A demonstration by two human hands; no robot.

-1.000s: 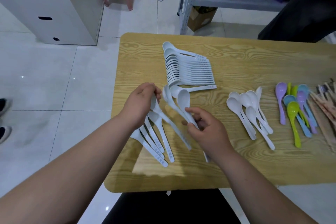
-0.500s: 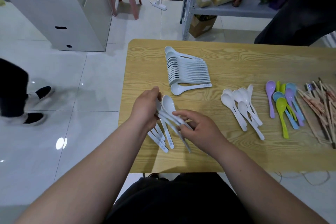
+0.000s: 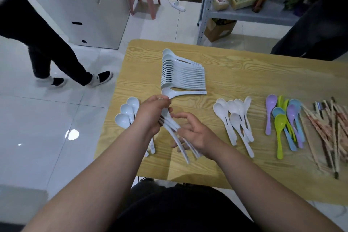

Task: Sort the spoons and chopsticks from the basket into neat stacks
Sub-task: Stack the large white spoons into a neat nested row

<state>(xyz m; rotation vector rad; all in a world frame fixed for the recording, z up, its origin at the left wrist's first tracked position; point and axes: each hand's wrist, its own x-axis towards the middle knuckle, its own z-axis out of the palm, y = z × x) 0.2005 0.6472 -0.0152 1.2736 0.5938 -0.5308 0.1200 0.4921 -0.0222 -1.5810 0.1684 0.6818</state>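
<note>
Left hand (image 3: 152,117) fingers clamped round smooth white spoons (image 3: 172,124); right hand (image 3: 195,133) fingers apart, perhaps touching their handles.

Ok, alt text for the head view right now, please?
At a wooden table, a person's left hand grips a bundle of pale spoons while the right hand, fingers loose, lies over their handles. A neat spoon stack lies beyond; loose white spoons, coloured spoons and chopsticks lie to the right.
</note>
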